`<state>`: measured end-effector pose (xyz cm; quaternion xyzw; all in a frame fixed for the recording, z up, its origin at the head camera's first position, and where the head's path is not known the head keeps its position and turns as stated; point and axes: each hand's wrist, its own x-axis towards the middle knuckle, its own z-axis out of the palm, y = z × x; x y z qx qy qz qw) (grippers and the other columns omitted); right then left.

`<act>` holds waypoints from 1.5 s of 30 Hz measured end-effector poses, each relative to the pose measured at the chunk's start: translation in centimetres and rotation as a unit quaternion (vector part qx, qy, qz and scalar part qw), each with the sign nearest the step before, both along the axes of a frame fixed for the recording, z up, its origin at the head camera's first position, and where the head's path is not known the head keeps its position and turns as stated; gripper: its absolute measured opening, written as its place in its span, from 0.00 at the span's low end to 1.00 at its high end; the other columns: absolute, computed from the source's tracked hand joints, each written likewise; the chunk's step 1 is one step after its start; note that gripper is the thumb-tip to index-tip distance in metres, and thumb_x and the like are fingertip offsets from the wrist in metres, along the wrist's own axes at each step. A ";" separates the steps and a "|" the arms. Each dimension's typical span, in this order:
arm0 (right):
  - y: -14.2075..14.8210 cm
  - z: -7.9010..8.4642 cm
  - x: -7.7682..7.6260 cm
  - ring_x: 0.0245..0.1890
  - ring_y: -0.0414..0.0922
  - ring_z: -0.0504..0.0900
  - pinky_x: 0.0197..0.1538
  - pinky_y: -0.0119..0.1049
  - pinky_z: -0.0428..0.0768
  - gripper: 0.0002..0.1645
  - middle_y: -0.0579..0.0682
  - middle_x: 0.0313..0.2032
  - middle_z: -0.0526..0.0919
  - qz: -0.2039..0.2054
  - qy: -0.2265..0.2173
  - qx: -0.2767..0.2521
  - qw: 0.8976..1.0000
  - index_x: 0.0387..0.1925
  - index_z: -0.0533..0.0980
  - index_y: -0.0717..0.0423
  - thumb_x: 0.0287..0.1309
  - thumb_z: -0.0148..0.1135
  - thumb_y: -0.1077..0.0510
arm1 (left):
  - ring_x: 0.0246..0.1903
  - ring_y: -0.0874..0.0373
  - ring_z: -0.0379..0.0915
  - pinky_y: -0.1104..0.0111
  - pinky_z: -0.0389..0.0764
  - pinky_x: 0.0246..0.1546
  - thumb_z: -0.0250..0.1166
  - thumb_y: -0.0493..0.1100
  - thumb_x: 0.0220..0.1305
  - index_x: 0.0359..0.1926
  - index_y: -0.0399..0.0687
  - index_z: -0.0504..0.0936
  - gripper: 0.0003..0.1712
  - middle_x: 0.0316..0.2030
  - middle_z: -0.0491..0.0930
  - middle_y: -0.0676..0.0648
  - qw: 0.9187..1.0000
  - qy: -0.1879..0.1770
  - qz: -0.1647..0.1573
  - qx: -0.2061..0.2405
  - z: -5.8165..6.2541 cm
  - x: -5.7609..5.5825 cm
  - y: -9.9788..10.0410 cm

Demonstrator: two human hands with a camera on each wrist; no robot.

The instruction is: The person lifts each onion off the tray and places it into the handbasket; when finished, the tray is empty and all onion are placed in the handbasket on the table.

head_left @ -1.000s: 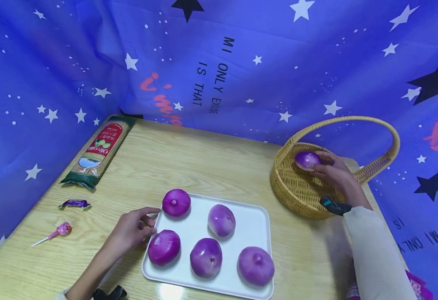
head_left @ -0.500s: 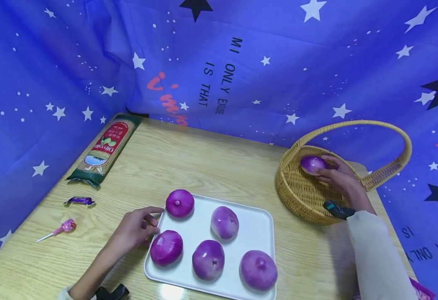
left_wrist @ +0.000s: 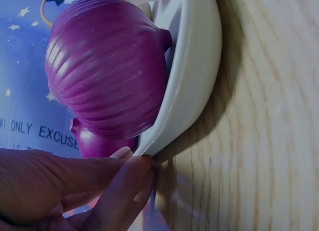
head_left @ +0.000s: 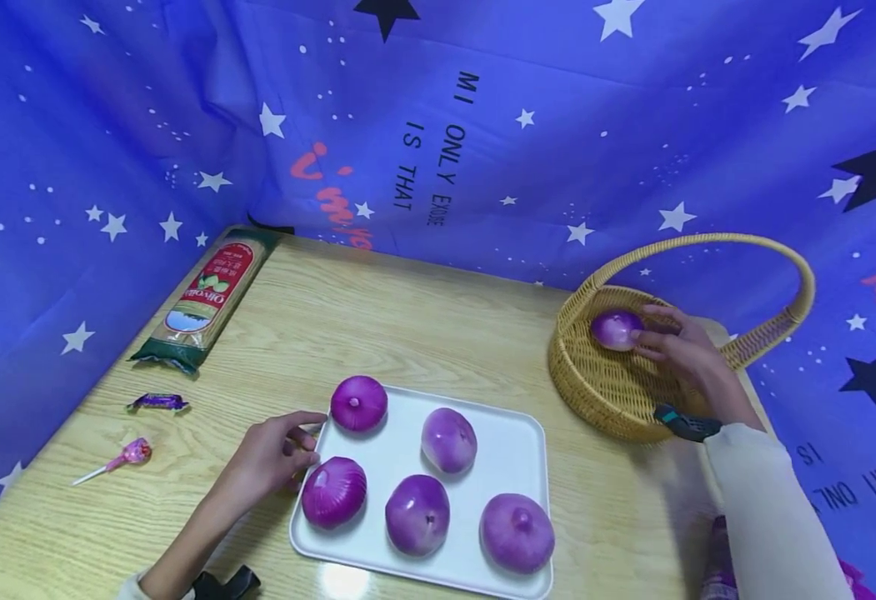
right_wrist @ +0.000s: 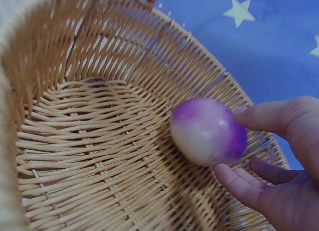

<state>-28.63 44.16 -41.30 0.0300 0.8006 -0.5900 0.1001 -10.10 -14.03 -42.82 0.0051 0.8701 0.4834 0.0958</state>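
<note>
A purple onion (head_left: 616, 330) lies inside the wicker basket (head_left: 595, 392) at the right, against the far side of its wall. My right hand (head_left: 688, 350) is beside it with loosely spread fingers. In the right wrist view, the thumb and fingertips are at the edge of the onion (right_wrist: 207, 131) without closing round it. My left hand (head_left: 265, 454) pinches the left rim of a white tray (head_left: 508, 442) between thumb and fingers. Several purple onions sit on the tray; a ribbed onion (left_wrist: 107, 66) is nearest the left hand.
A pasta packet (head_left: 208, 296) lies at the back left. In front of it are a purple-wrapped candy (head_left: 158, 402) and a pink lollipop (head_left: 133, 452). The basket's tall handle (head_left: 708, 240) arches over the right arm. A blue star-patterned cloth (head_left: 407, 125) hangs behind.
My right hand has loosened from the onion and drawn slightly back to the right, leaving it in the basket. The left hand stays at the tray's rim. The head view has shifted slightly.
</note>
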 end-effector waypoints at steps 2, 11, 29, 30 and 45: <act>-0.2 0.9 0.7 0.43 0.45 0.76 0.49 0.42 0.76 0.40 0.64 0.58 0.52 -0.007 0.005 -0.009 1.000 0.62 0.57 0.49 0.48 0.63 0.60 | 0.22 0.57 0.74 0.71 0.79 0.15 0.65 0.28 0.44 0.51 0.44 0.74 0.28 0.26 0.75 0.46 1.000 -0.003 0.001 0.005 0.0 0.0 0.0; -4.6 6.6 5.8 0.44 0.37 0.74 0.52 0.38 0.73 0.40 0.60 0.61 0.49 0.008 0.012 0.024 1.000 0.63 0.53 0.48 0.50 0.60 0.59 | 0.22 0.57 0.74 0.71 0.79 0.14 0.64 0.28 0.44 0.51 0.43 0.74 0.28 0.26 0.75 0.45 1.000 -0.004 -0.008 0.010 -0.1 -0.1 -0.2; -13.5 6.8 14.7 0.56 0.60 0.63 0.44 0.51 0.76 0.33 0.58 0.58 0.60 0.223 0.073 -0.071 0.970 0.59 0.58 0.63 0.50 0.56 0.72 | 0.22 0.57 0.73 0.71 0.79 0.14 0.64 0.28 0.45 0.51 0.41 0.73 0.28 0.26 0.75 0.44 1.000 0.012 -0.024 0.009 0.1 0.0 -0.2; -13.9 6.5 15.2 0.56 0.61 0.62 0.44 0.51 0.77 0.33 0.58 0.58 0.60 0.236 0.067 -0.072 0.967 0.58 0.58 0.63 0.49 0.56 0.72 | 0.22 0.57 0.73 0.71 0.79 0.14 0.64 0.28 0.45 0.51 0.41 0.73 0.28 0.26 0.76 0.44 1.000 0.014 -0.024 0.006 0.1 0.0 -0.2; -16.1 0.9 20.0 0.55 0.61 0.63 0.45 0.48 0.77 0.38 0.57 0.58 0.61 0.346 -0.036 -0.055 0.936 0.59 0.60 0.55 0.44 0.64 0.66 | 0.23 0.58 0.74 0.72 0.79 0.15 0.65 0.29 0.45 0.51 0.41 0.73 0.28 0.27 0.76 0.45 1.000 0.015 -0.016 -0.002 0.0 0.1 -0.1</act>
